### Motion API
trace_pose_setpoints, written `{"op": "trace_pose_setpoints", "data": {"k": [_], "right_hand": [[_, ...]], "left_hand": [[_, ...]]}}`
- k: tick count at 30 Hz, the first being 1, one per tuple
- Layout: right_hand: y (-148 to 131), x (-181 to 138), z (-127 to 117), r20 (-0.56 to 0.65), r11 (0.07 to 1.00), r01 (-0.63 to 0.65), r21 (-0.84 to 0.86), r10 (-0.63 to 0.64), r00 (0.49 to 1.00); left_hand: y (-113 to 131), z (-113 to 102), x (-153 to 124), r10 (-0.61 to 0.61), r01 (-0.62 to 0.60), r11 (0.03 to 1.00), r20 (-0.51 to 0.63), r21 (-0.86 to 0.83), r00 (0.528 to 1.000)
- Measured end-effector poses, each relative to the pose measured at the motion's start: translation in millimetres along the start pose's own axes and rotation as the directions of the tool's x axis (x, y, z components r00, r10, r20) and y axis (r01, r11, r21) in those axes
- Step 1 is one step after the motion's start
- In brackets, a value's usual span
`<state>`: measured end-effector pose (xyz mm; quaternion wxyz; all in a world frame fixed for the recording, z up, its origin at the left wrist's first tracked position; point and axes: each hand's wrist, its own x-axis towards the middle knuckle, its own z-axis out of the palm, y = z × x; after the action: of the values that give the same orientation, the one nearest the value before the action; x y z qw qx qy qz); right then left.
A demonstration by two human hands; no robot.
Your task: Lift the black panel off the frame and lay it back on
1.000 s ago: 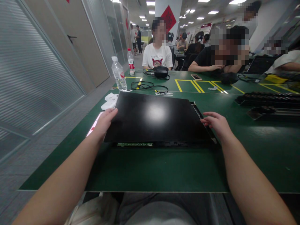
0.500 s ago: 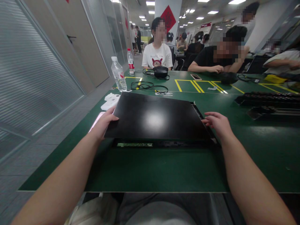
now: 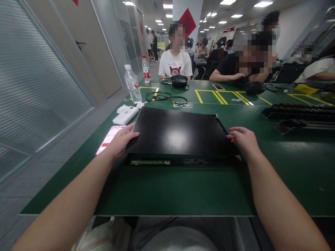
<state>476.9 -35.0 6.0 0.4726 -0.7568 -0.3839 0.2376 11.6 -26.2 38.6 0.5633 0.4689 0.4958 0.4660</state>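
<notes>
A flat panel (image 3: 178, 134) was laid on the table (image 3: 172, 188), flanked by the left hand (image 3: 120, 141) and right hand (image 3: 243, 139); a phone (image 3: 110, 137) was placed left, bottles (image 3: 133, 85) farther off

Evenly and brightly lit from rows of ceiling light panels (image 3: 226, 2) far overhead. Soft white glare on the middle of the glossy black panel (image 3: 178, 134); fainter sheen on the green table (image 3: 295, 150) at right. Only weak shadows under the near edge. Strong wide-angle bending at left and right edges. Faces pixelated; far background slightly soft.
</notes>
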Motion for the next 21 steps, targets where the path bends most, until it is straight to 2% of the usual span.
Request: {"op": "trace_pose_setpoints", "data": {"k": [7, 21], "right_hand": [[2.9, 0.2, -2.6, -0.014, 0.996, 0.031, -0.086, -0.032, 0.999], [-5.3, -2.5, -4.9, -0.007, 0.931, 0.054, -0.361, -0.061, 0.998]], "left_hand": [[-8.8, -1.8, 4.5, -0.058, 0.057, 0.997, -0.019, -0.061, 0.998], [-5.7, 3.4, 4.1, -0.094, 0.094, 0.996, -0.035, -0.01, 0.995]]}}
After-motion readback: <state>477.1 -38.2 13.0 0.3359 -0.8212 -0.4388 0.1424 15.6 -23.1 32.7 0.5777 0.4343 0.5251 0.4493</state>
